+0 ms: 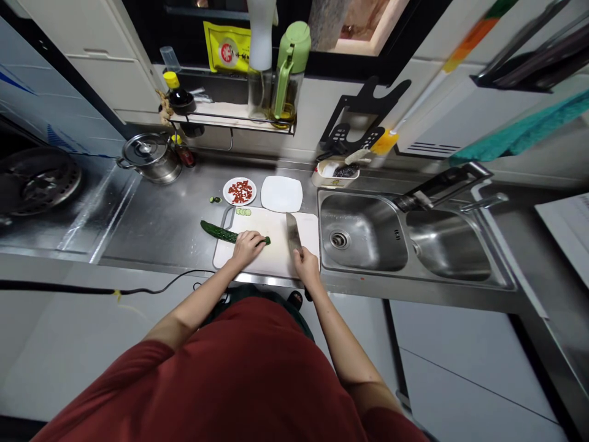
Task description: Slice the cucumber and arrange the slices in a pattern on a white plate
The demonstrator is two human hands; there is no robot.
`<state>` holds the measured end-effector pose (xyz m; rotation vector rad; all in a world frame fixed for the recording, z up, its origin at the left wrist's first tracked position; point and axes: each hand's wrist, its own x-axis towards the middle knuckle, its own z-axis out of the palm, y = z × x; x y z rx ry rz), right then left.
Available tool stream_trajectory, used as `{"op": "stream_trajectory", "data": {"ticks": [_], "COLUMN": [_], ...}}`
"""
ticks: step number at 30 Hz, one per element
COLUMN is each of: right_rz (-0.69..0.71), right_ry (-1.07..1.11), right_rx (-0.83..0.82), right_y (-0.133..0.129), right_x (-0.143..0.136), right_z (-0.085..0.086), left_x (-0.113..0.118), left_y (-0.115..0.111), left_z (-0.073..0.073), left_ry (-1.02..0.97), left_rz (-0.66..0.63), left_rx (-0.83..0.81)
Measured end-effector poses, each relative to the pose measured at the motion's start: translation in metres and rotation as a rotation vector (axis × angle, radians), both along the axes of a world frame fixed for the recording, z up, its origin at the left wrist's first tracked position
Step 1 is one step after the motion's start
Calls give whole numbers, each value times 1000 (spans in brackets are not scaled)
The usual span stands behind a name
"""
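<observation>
On a white cutting board (276, 261) lies a long dark green cucumber (216, 231), its left end reaching past the board's edge. My left hand (248, 247) is closed over the cucumber near its right, cut end. My right hand (306, 266) grips the handle of a kitchen knife (293, 233), whose blade points away from me, right of the cucumber and apart from it. A few pale cucumber slices (243, 212) rest at the board's far left corner. Beyond the board stand a plate of chopped red pieces (240, 191) and a white square plate (281, 194).
A double steel sink (363, 236) with a faucet (444, 187) adjoins the board on the right. A lidded pot (150, 158) stands at the back left. Above, a wall shelf (232, 120) carries an oil bottle (289, 77) and a soy sauce bottle (178, 95). Cucumber ends (215, 199) lie on the counter.
</observation>
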<state>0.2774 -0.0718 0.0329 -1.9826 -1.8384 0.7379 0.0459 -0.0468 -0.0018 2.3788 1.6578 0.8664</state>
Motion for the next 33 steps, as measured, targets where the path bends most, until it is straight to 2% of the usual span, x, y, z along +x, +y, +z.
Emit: {"op": "stream_trajectory", "data": {"ticks": [7, 15, 23, 33], "right_rz": [123, 279, 321, 328], "right_ry": [-101, -206, -233, -252], "right_rx": [-105, -195, -223, -249], "right_y": [-3, -7, -12, -15], "right_x": [-13, -27, -35, -38], "right_z": [4, 7, 14, 20], "left_x": [-2, -2, -4, -3], "left_y": [10, 17, 17, 17], "left_z": [2, -5, -12, -13], "left_ry": [21, 26, -8, 40], "left_rz": [-46, -115, -149, -135], "left_rx": [-13, -105, -110, -101]}}
